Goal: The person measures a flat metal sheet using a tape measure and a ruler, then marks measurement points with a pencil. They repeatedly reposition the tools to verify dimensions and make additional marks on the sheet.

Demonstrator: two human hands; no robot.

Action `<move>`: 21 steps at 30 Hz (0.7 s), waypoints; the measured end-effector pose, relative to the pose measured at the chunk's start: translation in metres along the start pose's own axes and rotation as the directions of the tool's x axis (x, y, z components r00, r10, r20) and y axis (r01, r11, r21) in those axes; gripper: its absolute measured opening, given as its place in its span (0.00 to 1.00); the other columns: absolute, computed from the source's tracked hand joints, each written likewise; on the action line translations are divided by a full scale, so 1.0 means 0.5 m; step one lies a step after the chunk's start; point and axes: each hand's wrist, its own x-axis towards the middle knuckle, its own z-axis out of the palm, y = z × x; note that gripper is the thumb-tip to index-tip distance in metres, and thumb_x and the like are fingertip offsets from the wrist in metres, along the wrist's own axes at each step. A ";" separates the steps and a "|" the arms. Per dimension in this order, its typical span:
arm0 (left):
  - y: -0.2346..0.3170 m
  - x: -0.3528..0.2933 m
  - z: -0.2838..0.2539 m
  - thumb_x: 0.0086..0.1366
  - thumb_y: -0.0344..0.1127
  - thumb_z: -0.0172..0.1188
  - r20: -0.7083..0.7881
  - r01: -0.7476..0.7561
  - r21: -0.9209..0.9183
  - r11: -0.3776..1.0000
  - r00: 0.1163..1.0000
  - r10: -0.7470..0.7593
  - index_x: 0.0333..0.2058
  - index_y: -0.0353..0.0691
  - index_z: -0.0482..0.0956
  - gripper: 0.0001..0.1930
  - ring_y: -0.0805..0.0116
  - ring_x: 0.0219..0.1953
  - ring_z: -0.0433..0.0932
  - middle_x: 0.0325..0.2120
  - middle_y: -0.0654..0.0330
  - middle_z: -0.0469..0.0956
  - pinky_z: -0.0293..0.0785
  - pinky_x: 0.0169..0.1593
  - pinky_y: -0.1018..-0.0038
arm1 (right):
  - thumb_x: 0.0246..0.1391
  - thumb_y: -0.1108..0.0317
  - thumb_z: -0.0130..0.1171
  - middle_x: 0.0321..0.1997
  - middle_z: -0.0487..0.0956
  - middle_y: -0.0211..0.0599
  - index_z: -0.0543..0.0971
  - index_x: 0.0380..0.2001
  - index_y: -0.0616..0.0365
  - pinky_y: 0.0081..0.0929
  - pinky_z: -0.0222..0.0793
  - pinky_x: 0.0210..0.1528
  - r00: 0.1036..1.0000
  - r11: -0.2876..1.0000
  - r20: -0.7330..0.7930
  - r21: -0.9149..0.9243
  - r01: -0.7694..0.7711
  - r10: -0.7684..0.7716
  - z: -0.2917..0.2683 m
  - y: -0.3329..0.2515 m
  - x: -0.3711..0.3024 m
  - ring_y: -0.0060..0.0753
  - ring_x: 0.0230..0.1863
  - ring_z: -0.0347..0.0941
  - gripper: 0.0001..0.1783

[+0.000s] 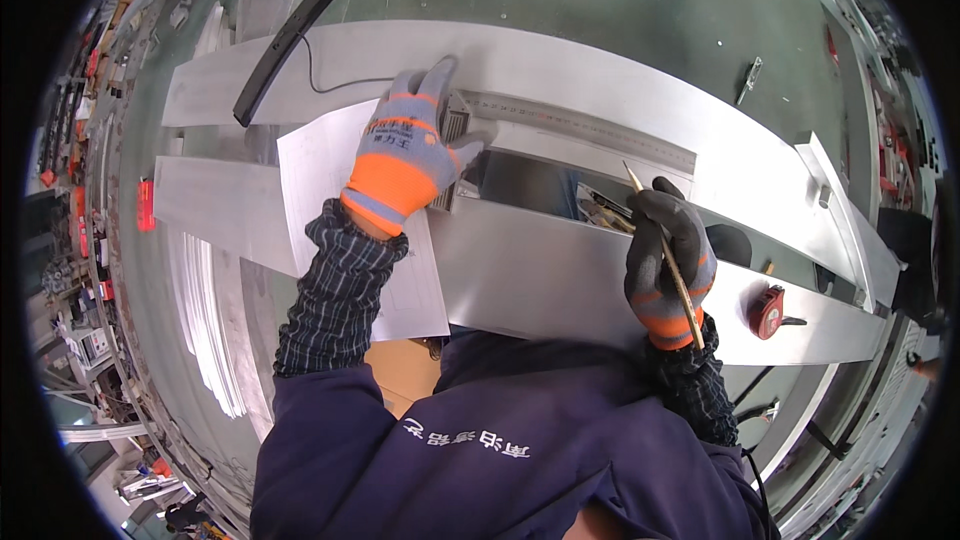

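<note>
My left hand (405,140), in a grey and orange glove, is closed around the ribbed stock of a steel try square. The square's graduated blade (590,127) reaches right along the inner edge of the far aluminium bar (560,60). Between the fingers of my right hand (668,245), gloved alike, is a slim pencil (684,292), its point up and away from me near the blade's right end. A white paper sheet (415,285) lies partly beneath my left wrist. The near aluminium bar (540,250) runs across in front of my body.
A red tape measure (767,312) sits on the near bar at right. At far left, a black strip (283,58) with a thin cable lies across the far bar. An upright metal piece (835,205) stands at the right end. White profiles (205,320) lie at left.
</note>
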 end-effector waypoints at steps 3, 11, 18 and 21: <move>0.017 -0.012 0.010 0.59 0.49 0.75 0.157 0.191 0.229 0.954 0.960 -0.230 0.75 0.43 0.58 0.50 0.43 0.60 0.76 0.58 0.41 0.77 0.75 0.64 0.55 | 0.67 0.82 0.52 0.47 0.86 0.46 0.80 0.50 0.62 0.36 0.77 0.61 0.999 0.997 -0.024 0.063 -0.044 0.045 -0.021 0.003 -0.030 0.48 0.57 0.84 0.12; 0.037 -0.004 -0.067 0.59 0.39 0.73 -0.081 0.129 -0.364 0.922 0.982 -0.170 0.61 0.37 0.75 0.32 0.52 0.49 0.83 0.50 0.49 0.82 0.80 0.54 0.63 | 0.57 0.86 0.58 0.39 0.86 0.43 0.81 0.44 0.60 0.48 0.78 0.62 0.989 0.980 -0.113 0.183 -0.075 0.097 -0.060 -0.035 -0.050 0.46 0.43 0.85 0.13; 0.096 -0.075 -0.110 0.61 0.19 0.66 -0.497 -0.357 -0.543 0.760 0.866 0.053 0.51 0.33 0.78 0.19 0.61 0.44 0.83 0.50 0.52 0.80 0.81 0.50 0.66 | 0.67 0.80 0.51 0.44 0.84 0.45 0.77 0.52 0.62 0.29 0.78 0.48 0.978 0.943 -0.158 0.322 -0.082 0.139 -0.098 -0.029 -0.082 0.33 0.43 0.82 0.12; 0.069 -0.094 -0.040 0.58 0.19 0.66 -0.504 -0.520 -0.270 0.811 0.793 0.341 0.50 0.36 0.81 0.20 0.55 0.43 0.84 0.50 0.50 0.80 0.81 0.51 0.67 | 0.71 0.80 0.47 0.48 0.84 0.45 0.76 0.58 0.61 0.28 0.75 0.53 0.984 0.950 -0.134 0.305 -0.068 0.114 -0.098 -0.022 -0.086 0.28 0.45 0.78 0.16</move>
